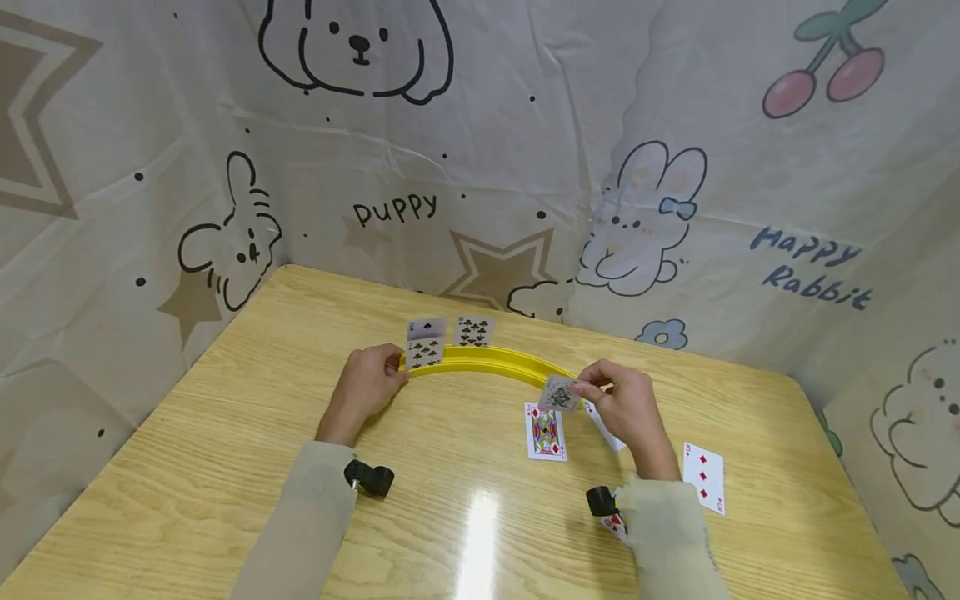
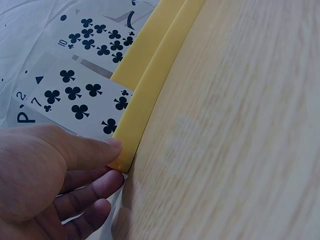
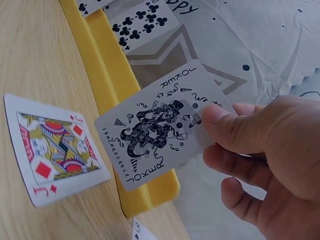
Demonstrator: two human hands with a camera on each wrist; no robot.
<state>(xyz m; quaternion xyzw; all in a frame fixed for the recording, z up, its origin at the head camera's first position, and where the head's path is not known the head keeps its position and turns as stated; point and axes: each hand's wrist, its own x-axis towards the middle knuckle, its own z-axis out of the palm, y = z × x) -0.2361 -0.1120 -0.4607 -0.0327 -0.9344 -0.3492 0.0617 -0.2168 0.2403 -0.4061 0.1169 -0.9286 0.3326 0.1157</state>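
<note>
And here I am with 2 hands at work over the wooden table [image 1: 427,508]! My left hand [image 1: 366,387] is at the left end of the curved yellow card holder [image 1: 487,360], thumb pressed on top, fingers bent in beneath it, gripping that tip with no gap to speak of. The holder bows across the far half of the table, its middle curving away from me.

Over to my right hand [image 1: 624,408]: thumb and forefinger pinch a black-and-white joker [image 3: 162,125] by its edge, the other fingers curled loosely below. The joker is tilted, face toward me, in front of the holder's right end; whether it touches the holder, I cannot tell.

Look at the left end! The 7 of clubs [image 2: 80,100] stands in the front slot, right beside my left thumb, with the 2 of spades [image 1: 427,327] peeking up behind it. Just to their right, the 10 of clubs [image 1: 475,331] stands farther back.

Down on the wood, the jack of diamonds [image 1: 546,432] lies face up, just below the joker. A black 3 [image 1: 603,427] is partly hidden by my right hand, the 3 of diamonds [image 1: 703,477] lies farther right, and a red card [image 1: 615,525] pokes out by my right sleeve [image 1: 667,525].
</note>
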